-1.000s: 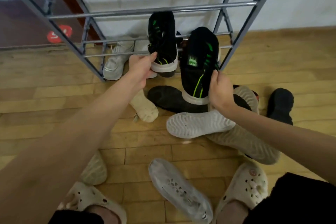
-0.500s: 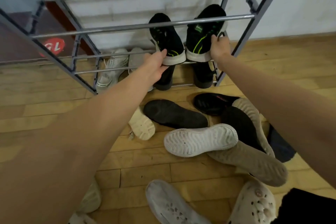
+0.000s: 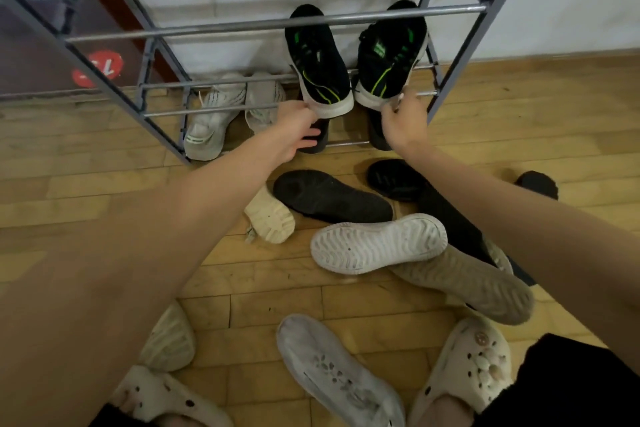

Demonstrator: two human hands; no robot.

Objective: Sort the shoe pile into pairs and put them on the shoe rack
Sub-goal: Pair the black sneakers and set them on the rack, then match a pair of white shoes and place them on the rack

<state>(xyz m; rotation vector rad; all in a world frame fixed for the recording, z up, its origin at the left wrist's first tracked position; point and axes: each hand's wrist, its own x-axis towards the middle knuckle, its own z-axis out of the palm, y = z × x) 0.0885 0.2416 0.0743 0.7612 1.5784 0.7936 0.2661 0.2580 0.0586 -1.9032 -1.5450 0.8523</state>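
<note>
The two black sneakers with green stripes, one on the left and one on the right, sit side by side at the right end of the shoe rack, toes tipped up toward the back rail, heels resting on the front rail of the lower shelf. That shelf is only thin bars, so the likely trouble is a heel slipping between them or sliding forward off the front rail, should the shoes be let go before they settle; the right one lies close to the rack's right upright and could catch on it.

The left hand is just below the left sneaker's heel, fingers curled against the white sole edge. The right hand pinches the heel rim of the right sneaker from beneath.

A pale pair stands on the floor level, toward the rack's left end. In front of the rack, the unsorted pile lies on the wooden floor, soles up, black, white and tan ones overlapping, so matching them looks like the work left.
</note>
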